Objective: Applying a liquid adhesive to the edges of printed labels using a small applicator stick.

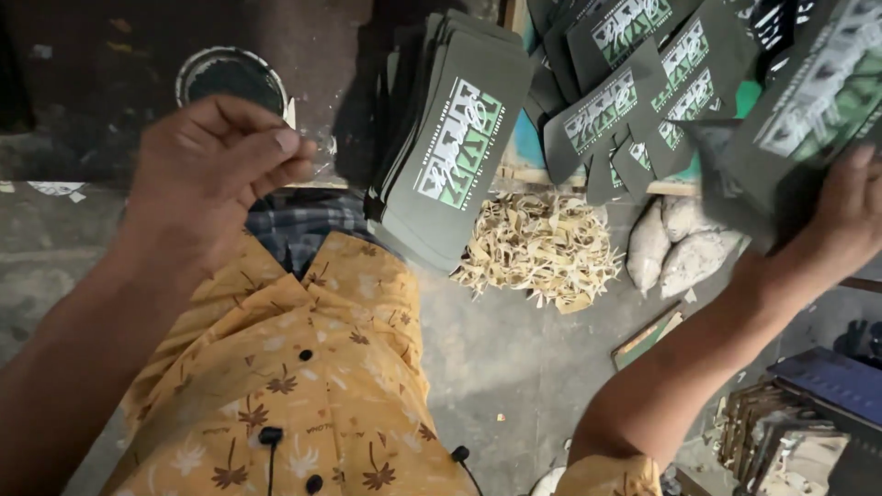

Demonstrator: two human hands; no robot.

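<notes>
The fingers [266, 152] of the left hand [207, 179] were curled inward, the tips pinched together; what they held, if anything, I could not tell. Just beside them, to their right, a stack of dark printed fabric pieces [455, 138] lay on the lap. The right hand [850, 220] gripped another dark printed piece [808, 119], its fingers closed on the edge. Between both hands lay pale paper strips [542, 248].
</notes>
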